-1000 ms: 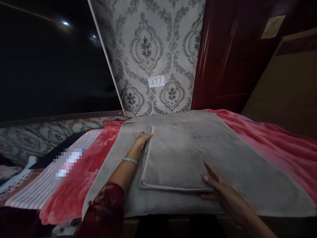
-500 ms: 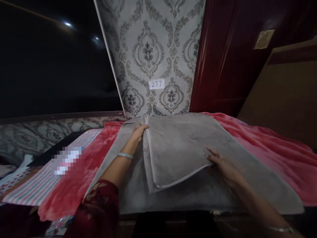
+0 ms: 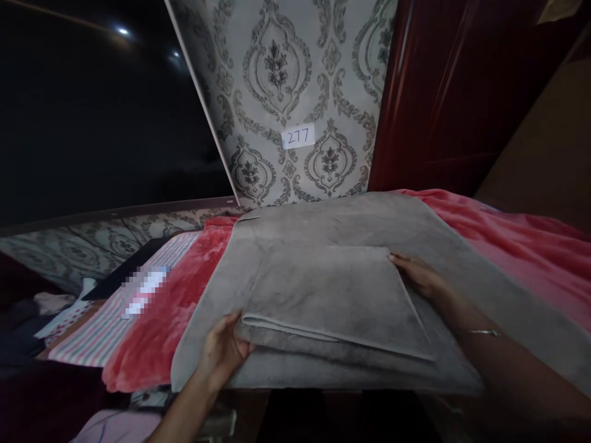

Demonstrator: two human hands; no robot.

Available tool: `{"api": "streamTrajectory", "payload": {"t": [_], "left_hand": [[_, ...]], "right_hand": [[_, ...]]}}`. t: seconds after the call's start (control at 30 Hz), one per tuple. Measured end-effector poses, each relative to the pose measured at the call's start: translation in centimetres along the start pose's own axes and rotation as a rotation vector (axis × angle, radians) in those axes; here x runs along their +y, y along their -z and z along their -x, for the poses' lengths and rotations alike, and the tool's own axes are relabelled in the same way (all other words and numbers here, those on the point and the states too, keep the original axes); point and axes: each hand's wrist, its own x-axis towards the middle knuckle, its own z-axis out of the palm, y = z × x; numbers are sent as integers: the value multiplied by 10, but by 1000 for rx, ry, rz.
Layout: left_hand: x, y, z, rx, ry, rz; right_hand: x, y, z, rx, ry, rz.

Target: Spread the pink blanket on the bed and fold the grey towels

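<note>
Grey damask wallpaper (image 3: 277, 67) fills the upper middle, with a dark red door (image 3: 429, 92) to its right, a black unlit area (image 3: 92, 123) to its left, and a small white card reading 277 (image 3: 298, 136) stuck on it. Below lies a bed of bedding: a pink-red fleece blanket (image 3: 530, 258) runs off to the right, and its deeper red folds (image 3: 175, 307) meet a pink-and-white striped cloth (image 3: 106, 332) on the left, where a pixelated blur (image 3: 145, 289) hides whatever is there.

A large grey towel (image 3: 332, 369) sits in the centre on top of the blanket, spread out, with a folded layer (image 3: 332, 295) lying on it. Half a second ago that layer was lifted and skewed; now it lies flat and squared over the lower layers, its doubled edge facing the person.

The left hand (image 3: 221, 351) reaches in from the bottom and pinches that doubled edge between thumb and fingers at the near left. The right arm comes in from the lower right, a thin bracelet (image 3: 482, 333) on its wrist. The right hand (image 3: 418, 275) lies flat with fingers pressed together, fingertips at the layer's far corner.
</note>
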Motion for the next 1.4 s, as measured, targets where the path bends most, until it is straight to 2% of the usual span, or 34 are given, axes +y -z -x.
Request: {"api": "streamTrajectory", "payload": {"t": [0.07, 0.17, 0.23, 0.3, 0.4, 0.47, 0.57, 0.67, 0.77, 0.87, 0.93, 1.07, 1.17, 1.27, 1.33, 1.4], "left_hand": [[9, 15, -10, -60, 20, -21], [28, 16, -36, -124, 49, -123], [37, 6, -58, -100, 93, -203], [41, -6, -81, -82, 109, -283], [41, -25, -110, -60, 27, -420], [39, -34, -120, -62, -54, -538], [41, -44, -118, -94, -191, -728], [51, -50, -98, -141, -402, -815], [67, -55, -76, -199, -546, -701], [74, -55, -71, -213, -550, -590], [65, -48, -79, -189, -511, -593], [29, -23, -105, -126, -395, -689], [18, -11, -115, -134, -382, -759], [23, -13, -111, -56, -528, -918], [25, -18, -98, -30, -692, -1064], [21, -22, -80, -147, -781, -1179]], "right_hand": [[19, 4, 2, -32, -2, 6], [23, 4, 15, -19, -64, -9], [18, -2, 30, 2, -87, -17], [13, -12, 46, -11, -45, -29], [12, -27, 66, -23, 31, -1], [13, -32, 72, 6, 43, 49], [6, -34, 70, 10, 67, 96], [-19, -29, 60, 17, 161, 141], [-55, -22, 45, 20, 282, 165], [-75, -20, 27, -3, 302, 142], [-67, -23, 16, 6, 253, 173], [-17, -29, 1, 0, 140, 294], [11, -25, -3, -38, 103, 305], [15, -20, 2, -25, 152, 407], [12, -18, 12, 72, 244, 591], [12, -17, 26, 167, 319, 767]]}}
